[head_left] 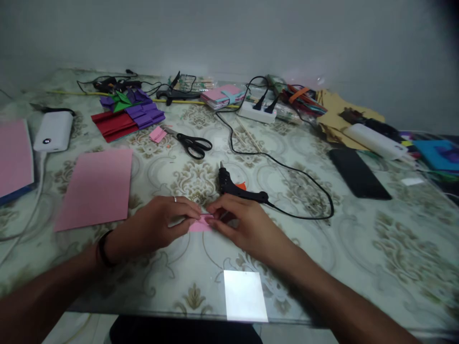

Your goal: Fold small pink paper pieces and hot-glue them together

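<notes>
A small piece of pink paper (201, 225) with a folded upper edge lies on the table between my hands. My left hand (163, 220) pinches its left side, thumb and fingers close together. On the right side, my right hand (238, 220) presses thumb and fingertips on the same fold. Just beyond my right hand rests a black glue gun (242, 190), its nozzle pointing away and its cord trailing right. Black-handled scissors (193, 144) lie farther off, beside a small pink folded paper (158, 134). A larger pink sheet (98, 188) is left of my left hand.
Red and purple folded papers (132, 119) lie at the back left, near a white power bank (53, 131). A white power strip (257, 112) sits at the back. A black phone (358, 173) is on the right. The table's front edge (193, 315) runs close to me.
</notes>
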Motion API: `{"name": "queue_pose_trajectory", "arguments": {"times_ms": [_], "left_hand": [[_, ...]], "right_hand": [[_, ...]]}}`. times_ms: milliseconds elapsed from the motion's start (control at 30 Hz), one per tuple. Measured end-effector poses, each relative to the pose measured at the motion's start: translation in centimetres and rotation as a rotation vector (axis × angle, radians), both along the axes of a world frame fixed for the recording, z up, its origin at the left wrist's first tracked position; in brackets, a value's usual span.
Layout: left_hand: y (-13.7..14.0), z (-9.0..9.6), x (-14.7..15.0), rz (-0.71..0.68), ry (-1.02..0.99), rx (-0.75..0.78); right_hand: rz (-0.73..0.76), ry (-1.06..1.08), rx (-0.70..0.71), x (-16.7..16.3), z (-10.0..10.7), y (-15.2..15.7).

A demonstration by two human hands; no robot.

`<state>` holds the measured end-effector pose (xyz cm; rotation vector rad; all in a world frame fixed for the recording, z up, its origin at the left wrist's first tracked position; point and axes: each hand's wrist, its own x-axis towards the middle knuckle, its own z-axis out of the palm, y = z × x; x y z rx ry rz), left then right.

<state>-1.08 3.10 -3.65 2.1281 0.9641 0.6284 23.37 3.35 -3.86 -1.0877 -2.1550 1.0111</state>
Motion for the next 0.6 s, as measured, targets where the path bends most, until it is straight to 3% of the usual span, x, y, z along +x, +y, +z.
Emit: {"name": "queue_pose_trajectory", "arguments": {"times_ms": [300, 600], "left_hand": [[0.0, -0.5, 0.0, -0.054, 0.081, 0.096], [-0.5, 0.2, 0.8, 0.050, 0.223, 0.088]], "right_hand": [[0.061, -0.103, 0.160, -0.6, -0.6, 0.0], [0.098, -0.167, 0.201, -1.0, -1.2, -0.1]]}}
